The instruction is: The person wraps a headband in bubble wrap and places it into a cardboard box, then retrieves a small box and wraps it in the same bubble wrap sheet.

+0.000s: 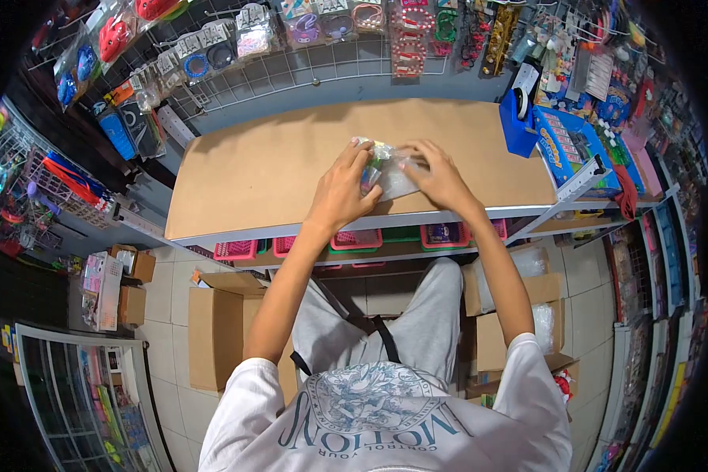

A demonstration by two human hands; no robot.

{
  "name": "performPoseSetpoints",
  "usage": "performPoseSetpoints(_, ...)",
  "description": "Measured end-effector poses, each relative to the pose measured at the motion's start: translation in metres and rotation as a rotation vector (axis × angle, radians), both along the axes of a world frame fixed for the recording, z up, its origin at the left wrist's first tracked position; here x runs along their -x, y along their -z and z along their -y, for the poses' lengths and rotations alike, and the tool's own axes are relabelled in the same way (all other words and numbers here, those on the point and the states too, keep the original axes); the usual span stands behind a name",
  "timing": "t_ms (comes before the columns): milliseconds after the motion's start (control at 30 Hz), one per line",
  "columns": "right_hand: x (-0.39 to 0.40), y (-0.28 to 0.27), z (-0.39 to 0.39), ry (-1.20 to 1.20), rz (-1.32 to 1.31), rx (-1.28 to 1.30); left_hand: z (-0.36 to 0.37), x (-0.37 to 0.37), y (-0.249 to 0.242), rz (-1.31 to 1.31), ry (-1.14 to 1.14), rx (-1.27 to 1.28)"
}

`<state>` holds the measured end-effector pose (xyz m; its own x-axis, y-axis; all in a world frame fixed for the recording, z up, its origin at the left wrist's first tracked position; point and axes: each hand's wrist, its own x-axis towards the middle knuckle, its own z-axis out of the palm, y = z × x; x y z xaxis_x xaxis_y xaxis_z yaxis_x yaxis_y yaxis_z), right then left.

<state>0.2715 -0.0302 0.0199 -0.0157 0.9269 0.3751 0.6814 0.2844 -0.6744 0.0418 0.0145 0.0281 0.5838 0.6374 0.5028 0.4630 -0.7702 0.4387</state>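
A clear plastic bag [401, 184] with small colourful contents is held just above the brown-covered tabletop [267, 177], near its front edge. My left hand [344, 187] grips the bag's left side, fingers over the top and thumb at the lower edge. Pink, green and blue show through the plastic beside that thumb, but what the items are cannot be made out. On the other side, my right hand [439, 179] has its fingers curled at the bag's upper right, slightly blurred, with crinkled film between thumb and fingers.
At the table's right end stand a blue holder [519, 122] with a tape roll and a blue display box [562, 149]. Pink baskets [236, 250] sit on the shelf below. Open cartons [216, 338] flank my legs. Packaged accessories hang on the wire rack [291, 71] behind.
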Motion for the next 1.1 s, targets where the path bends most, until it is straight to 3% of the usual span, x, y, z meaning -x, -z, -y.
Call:
performPoseSetpoints(100,-0.018,0.013,-0.022,-0.046,-0.042,-0.023,-0.013,0.008,-0.005,-0.025,0.075,0.018)
performPoseSetpoints(267,-0.007,0.0,-0.017,-0.039,-0.072,0.231,-0.033,0.02,-0.014,-0.113,0.197,0.057)
performPoseSetpoints(467,0.003,-0.006,-0.008,-0.125,0.036,0.098,-0.033,0.018,-0.011,-0.103,0.199,0.051)
performPoseSetpoints(567,-0.007,0.002,-0.015,-0.276,0.195,-0.109,-0.033,0.019,-0.01,-0.106,0.203,-0.013)
performPoseSetpoints(800,-0.023,-0.017,-0.005,-0.39,0.488,0.048,-0.046,0.022,-0.009,-0.124,0.276,-0.032)
performPoseSetpoints(967,-0.023,-0.023,-0.006,-0.439,0.538,0.036,-0.056,0.025,-0.019,-0.191,0.368,0.01)
performPoseSetpoints(1100,-0.018,-0.022,-0.014,-0.46,0.563,-0.145,-0.059,0.024,-0.022,-0.23,0.38,0.063)
